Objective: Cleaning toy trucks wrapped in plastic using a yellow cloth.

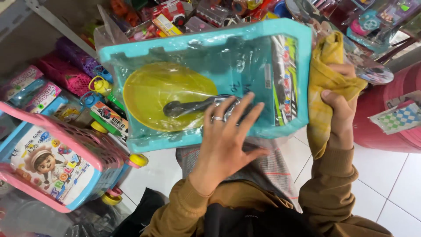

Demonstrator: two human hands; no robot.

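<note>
Left hand point(226, 140) spread flat on wrapped toy tray point(206, 83) lying crosswise mid-frame, right hand point(340, 103) clutching yellow cloth point(326, 74) against its right end.

Toy tray set point(206, 52): bowl point(162, 94) inside at left, left hand point(226, 136) flat on front, cloth point(326, 83) in right hand point(340, 103) against right edge, toy trolley point(52, 162) lower left.
</note>
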